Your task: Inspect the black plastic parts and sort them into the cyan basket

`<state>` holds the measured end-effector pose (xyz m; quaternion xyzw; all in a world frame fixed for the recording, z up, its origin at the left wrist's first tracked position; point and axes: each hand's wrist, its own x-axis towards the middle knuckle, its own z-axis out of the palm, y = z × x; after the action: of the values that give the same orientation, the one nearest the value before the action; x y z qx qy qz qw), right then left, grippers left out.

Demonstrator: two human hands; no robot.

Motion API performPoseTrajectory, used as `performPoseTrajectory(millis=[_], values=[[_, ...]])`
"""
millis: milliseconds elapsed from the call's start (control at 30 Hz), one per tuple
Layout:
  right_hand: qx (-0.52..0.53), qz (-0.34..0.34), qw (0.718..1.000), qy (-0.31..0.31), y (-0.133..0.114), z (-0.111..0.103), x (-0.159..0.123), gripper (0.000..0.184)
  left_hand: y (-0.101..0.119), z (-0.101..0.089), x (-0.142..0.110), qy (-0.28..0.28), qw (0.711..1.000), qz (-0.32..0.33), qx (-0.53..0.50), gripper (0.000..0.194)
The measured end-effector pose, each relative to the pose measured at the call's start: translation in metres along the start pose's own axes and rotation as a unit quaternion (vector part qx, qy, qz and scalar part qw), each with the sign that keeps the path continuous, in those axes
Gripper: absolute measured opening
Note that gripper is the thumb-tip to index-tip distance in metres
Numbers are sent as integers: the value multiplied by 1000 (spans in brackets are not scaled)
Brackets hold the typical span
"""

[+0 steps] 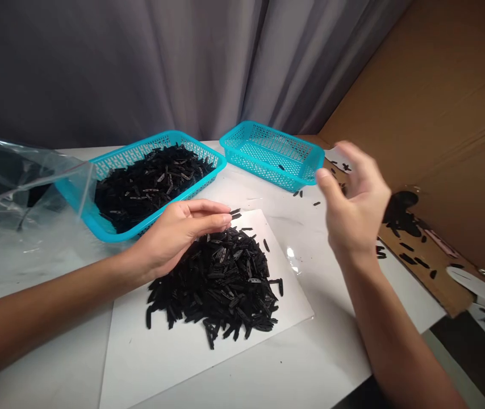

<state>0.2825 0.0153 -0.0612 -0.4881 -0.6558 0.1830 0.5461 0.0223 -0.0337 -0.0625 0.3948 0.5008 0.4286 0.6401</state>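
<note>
narrow black slotted pieces (221, 278), loosely heaped

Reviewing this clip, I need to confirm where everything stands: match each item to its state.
Items:
1. Left hand
2. Right hand
3. Left teal plastic basket
4. Right teal plastic basket

States:
A. Raised in mid-air
B. Against the black pile on the white sheet
C. Holding one visible black piece
D. Heaped with black pieces

Pairs: 1-B; 2-A; 3-D; 4-C

The white table (331, 363) carries a white sheet (174, 363) at six o'clock, a teal basket (110, 222) at eleven, another (268, 170) at one, and black pieces (306, 197) at two.
</note>
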Motion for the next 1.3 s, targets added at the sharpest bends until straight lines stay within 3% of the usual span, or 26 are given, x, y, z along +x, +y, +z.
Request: performPoseTrajectory(millis=[33,67,167,267,433,633,867,1100,1300], values=[[20,4,1000,-6,-9,9,-9,24,-1,0,0,1,1000,7,9,15],[39,22,998,-51,-19,19,-17,16,-2,0,-1,-1,1000,18,20,15],[131,91,968,-192,-41,43,-38,15,-5,-2,-2,-20,997,60,43,17],[217,142,933,-248,-44,52,-48,16,-7,-5,-2,-43,992,98,65,14],[294,195,906,-235,-35,53,-50,14,-5,-6,-1,-56,984,129,109,10],[283,207,913,-207,-39,53,-50,23,0,-4,-3,-40,979,137,148,10],[269,203,917,-215,-38,53,-51,18,2,-3,-6,-28,969,156,189,9],[290,215,907,-217,-38,55,-51,10,2,-2,-4,-35,969,170,178,11],[291,233,906,-200,-38,54,-51,14,0,-2,-6,-39,972,172,157,12]])
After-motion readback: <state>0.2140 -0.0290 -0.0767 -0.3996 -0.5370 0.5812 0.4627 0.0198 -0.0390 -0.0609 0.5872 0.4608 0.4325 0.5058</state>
